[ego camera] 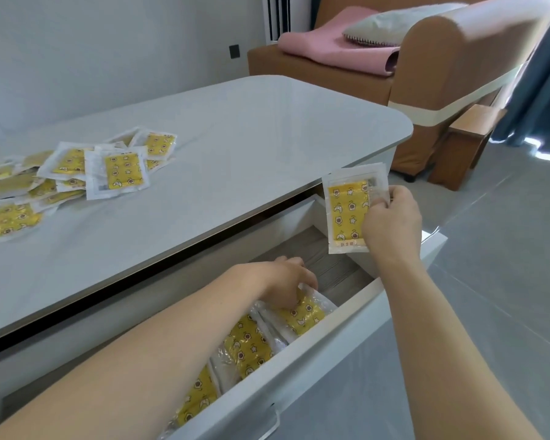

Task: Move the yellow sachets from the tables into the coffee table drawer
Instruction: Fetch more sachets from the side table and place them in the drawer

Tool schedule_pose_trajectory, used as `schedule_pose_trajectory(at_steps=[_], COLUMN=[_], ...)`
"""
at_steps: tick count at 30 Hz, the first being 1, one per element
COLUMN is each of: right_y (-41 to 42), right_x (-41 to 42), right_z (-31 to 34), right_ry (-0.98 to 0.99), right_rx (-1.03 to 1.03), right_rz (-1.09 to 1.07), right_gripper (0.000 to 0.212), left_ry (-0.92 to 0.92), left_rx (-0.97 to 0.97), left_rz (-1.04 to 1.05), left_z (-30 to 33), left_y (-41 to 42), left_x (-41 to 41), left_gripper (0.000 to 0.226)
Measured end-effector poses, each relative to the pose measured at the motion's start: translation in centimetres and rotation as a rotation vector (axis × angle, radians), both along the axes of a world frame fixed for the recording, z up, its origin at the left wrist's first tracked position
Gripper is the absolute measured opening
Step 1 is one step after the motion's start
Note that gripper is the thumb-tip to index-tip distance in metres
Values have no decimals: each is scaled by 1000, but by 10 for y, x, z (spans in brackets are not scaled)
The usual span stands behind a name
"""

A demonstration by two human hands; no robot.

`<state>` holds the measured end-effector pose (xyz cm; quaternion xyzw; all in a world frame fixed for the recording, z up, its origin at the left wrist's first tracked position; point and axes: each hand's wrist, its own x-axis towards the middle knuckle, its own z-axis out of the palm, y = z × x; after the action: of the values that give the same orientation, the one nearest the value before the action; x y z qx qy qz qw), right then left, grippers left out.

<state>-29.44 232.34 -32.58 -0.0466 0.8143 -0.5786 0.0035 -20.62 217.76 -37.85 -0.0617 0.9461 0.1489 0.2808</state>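
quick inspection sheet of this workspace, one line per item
surface: pale coffee table top, its drawer pulled open
job's things: loose pile of sachets on the tabletop's left; row of sachets in the drawer; one held sachet above the drawer's far end
clutter: nothing seen
grippers: left hand inside the drawer, fingers on the end sachet of the row; right hand pinches the held sachet
cables: nothing seen
surroundings: brown sofa with pink blanket, blue curtain, grey tile floor
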Motion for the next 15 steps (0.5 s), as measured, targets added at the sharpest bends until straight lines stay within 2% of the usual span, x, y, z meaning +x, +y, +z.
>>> schedule_pose_trajectory(at_steps=[3,7,10,12,15], right_y=[-2,-4,-5,-5,-5], right_x=[1,1,3,4,5], right_z=[-1,-2,-2,-1,1], right_ry=[-10,-12,-27,-34,-73], right_rx=[28,81,157,202,244], right_rz=[17,47,95,138,220], right_gripper=[10,11,22,29,32], left_ry=[68,69,113,244,468], left_rx=[70,129,138,177,504], left_rz=[19,2,41,217,582], left_z=[-8,-12,-15,-11,4], left_y=[-6,-11,-16,-23,-33], left_x=[5,12,16,15,5], left_gripper=[48,47,52,55,38])
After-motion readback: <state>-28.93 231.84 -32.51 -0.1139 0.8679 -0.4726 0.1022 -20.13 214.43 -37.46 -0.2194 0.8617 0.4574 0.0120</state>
